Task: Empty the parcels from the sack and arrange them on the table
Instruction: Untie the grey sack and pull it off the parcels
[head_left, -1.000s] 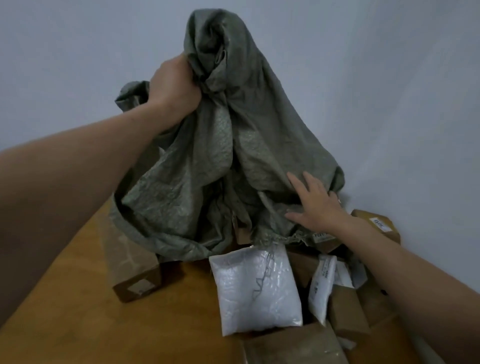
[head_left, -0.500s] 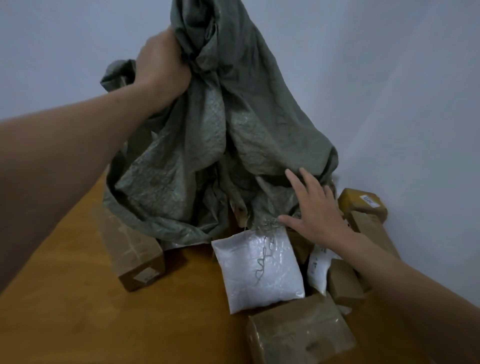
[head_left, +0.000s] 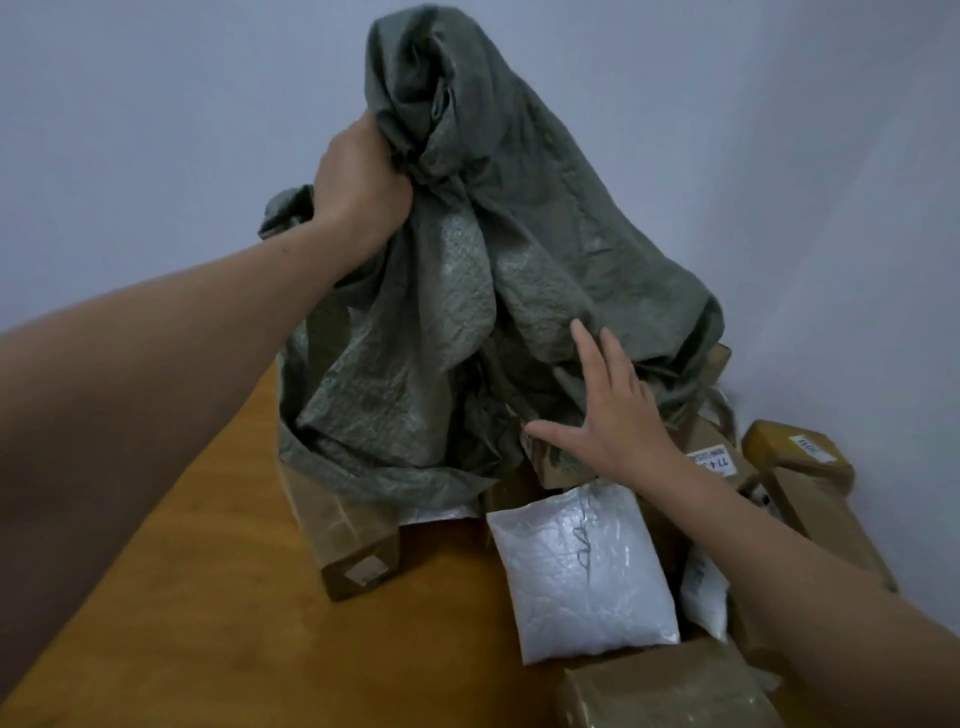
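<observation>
A grey-green woven sack (head_left: 467, 291) hangs upside down over the wooden table (head_left: 208, 597). My left hand (head_left: 358, 187) grips a bunch of its cloth near the top and holds it up. My right hand (head_left: 608, 410) lies flat with spread fingers against the sack's lower right side. Under the sack's mouth lie a white plastic mailer (head_left: 582, 566), a long brown box (head_left: 345, 540) at the left, and several brown boxes at the right, one with a white label (head_left: 717, 460). A smaller white mailer (head_left: 704, 592) lies by my right forearm.
Pale walls meet in a corner behind the sack. A taped brown box (head_left: 670, 691) sits at the near edge below the white mailer. More brown boxes (head_left: 800, 452) crowd the right side against the wall. Bare wood shows at the left front.
My left hand keeps its grip on the lifted sack. My right hand has slid a little up the sack's lower side. The view has shifted slightly.
</observation>
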